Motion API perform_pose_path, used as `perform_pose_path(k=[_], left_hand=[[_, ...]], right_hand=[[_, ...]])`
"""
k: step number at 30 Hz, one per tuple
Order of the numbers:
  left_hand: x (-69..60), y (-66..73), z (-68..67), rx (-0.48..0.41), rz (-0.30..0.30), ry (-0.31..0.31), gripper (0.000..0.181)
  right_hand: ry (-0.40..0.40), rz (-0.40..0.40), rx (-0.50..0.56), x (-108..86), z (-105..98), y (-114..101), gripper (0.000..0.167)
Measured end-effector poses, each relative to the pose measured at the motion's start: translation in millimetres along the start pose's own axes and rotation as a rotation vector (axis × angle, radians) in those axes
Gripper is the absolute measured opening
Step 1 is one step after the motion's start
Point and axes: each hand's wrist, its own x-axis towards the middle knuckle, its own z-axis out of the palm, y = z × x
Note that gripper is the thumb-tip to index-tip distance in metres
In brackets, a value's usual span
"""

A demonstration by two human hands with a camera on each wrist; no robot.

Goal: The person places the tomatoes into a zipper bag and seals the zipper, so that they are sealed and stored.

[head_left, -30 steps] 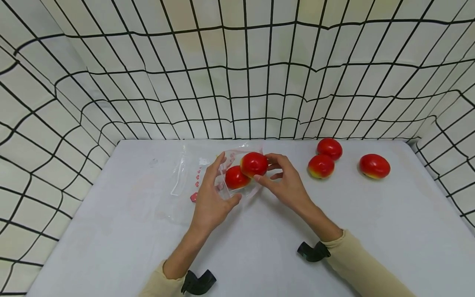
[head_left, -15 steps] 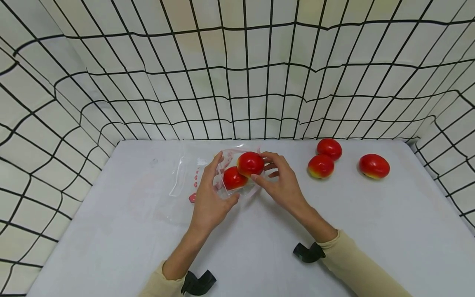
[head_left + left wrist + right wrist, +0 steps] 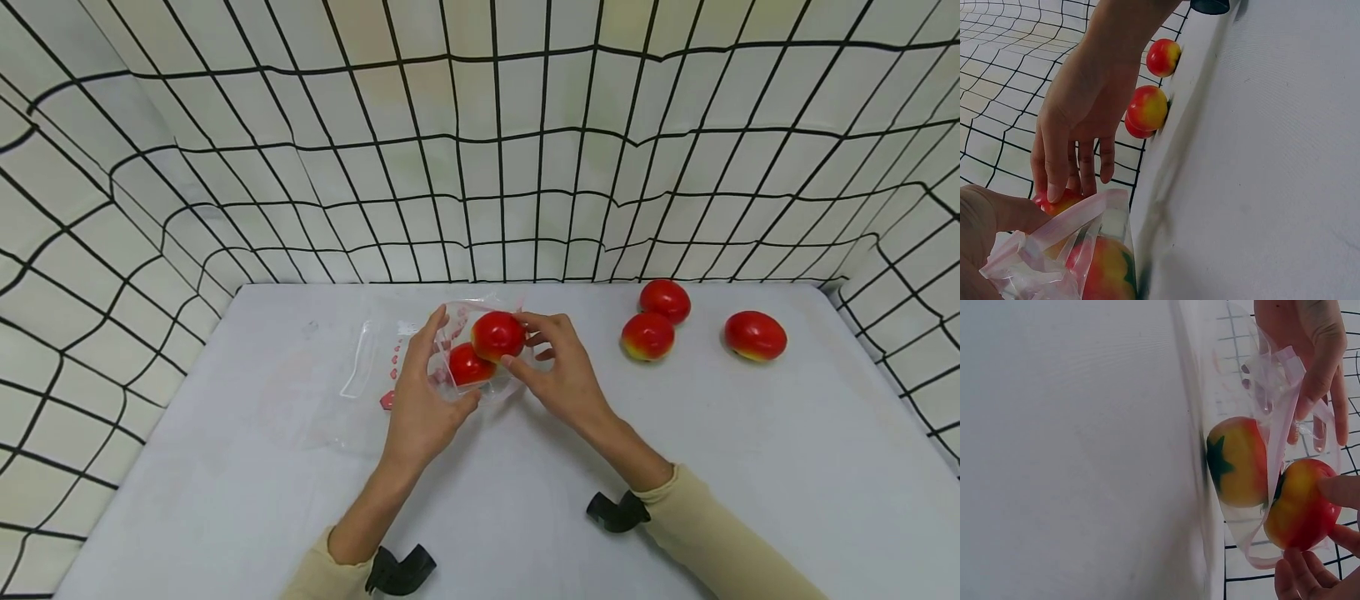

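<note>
My left hand holds the mouth of a clear plastic zip bag with pink print, its thumb and fingers spread around the opening. Inside the bag lies one tomato, its green star-shaped top showing in the right wrist view. Between the thumb and fingers of my right hand is a second tomato, red with a yellow base. In the right wrist view this held tomato sits at the bag's pink-edged mouth, partly within it. Fingers of the left hand hide part of the bag.
Three more tomatoes rest at the right of the white table: a rear one, one touching it in front and one farther right. Black wire mesh stands along the back and sides.
My right hand has moved a little to the left with its tomato, farther over the bag's mouth. The left hand and the bag have shifted slightly left.
</note>
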Motion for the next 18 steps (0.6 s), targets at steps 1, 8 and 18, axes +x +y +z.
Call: perform_pose_path(k=[1, 8, 18], left_hand=[[0.2, -0.1, -0.1, 0.0, 0.002, -0.001, 0.111], [0.8, -1.3, 0.4, 0.0, -0.004, -0.002, 0.113], [1.3, -1.2, -0.3, 0.021, -0.012, -0.002, 0.113]], right_hand=[[0.003, -0.001, -0.003, -0.1, 0.3, 0.0, 0.065], [0.021, -0.012, 0.006, -0.9, 2.0, -0.4, 0.062], [0.032, -0.025, -0.001, -1.4, 5.4, -1.8, 0.063]])
